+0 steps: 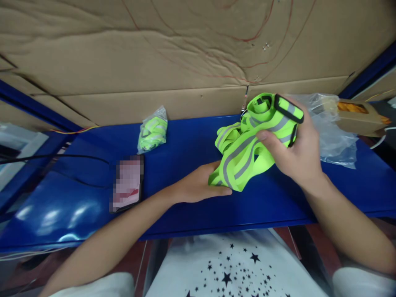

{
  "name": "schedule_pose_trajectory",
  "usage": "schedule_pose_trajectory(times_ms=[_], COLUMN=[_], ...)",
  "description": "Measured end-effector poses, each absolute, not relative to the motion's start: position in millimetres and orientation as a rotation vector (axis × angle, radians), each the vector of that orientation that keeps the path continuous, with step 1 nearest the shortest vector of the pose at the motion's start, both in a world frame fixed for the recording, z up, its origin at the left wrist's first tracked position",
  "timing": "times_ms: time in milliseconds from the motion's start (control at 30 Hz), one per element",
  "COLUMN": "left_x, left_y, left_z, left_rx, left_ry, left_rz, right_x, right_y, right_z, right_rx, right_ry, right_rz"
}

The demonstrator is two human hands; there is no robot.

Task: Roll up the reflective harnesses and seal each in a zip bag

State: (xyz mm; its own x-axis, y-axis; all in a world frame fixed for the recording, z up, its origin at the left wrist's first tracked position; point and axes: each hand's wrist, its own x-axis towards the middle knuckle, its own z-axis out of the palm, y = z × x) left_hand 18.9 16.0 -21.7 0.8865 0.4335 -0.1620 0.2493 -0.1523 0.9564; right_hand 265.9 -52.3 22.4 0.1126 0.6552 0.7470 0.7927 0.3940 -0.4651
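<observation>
A bundle of neon yellow-green reflective straps [239, 154] with grey stripes is held above the blue table. My right hand [298, 152] is closed around its upper right part, thumb pressed on the front. A black rectangular buckle [289, 109] shows on the strap at that hand. At the lower left end of the bundle, my left hand [198, 185] has a strap loop between thumb and fingers. The bundle hides most of the left fingertips. Some loops hang loosely to the left of the bundle.
A clear bag of folded neon straps [153, 131] lies at the back of the blue table [185, 144]. A phone [127, 183] with a blurred screen lies left. Clear plastic bags [335, 140] and a cardboard box [359, 119] with orange contents are right. Cardboard [154, 62] stands behind.
</observation>
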Motion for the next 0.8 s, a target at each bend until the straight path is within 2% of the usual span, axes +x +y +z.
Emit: schedule_pose_trajectory(times_ms=[267,467,800], left_x=[15.5,35.7,43.6], left_y=[29.6,-17.1,-13.5], left_z=[-18.5,-11.4,-23.2], left_rx=[1.655,1.575,1.461], left_ry=[0.255,0.564,0.572], left_rz=[0.644,0.486,0.385], right_x=[242.3,227.9,227.9], right_y=[-57.6,-55.7,-50.8], right_z=[14.7,-2.2,7.0], right_rx=[-1.111,-0.890,-1.095], right_ry=[-1.882,-2.113,-2.020], right_rz=[-0.146,-0.131,0.014])
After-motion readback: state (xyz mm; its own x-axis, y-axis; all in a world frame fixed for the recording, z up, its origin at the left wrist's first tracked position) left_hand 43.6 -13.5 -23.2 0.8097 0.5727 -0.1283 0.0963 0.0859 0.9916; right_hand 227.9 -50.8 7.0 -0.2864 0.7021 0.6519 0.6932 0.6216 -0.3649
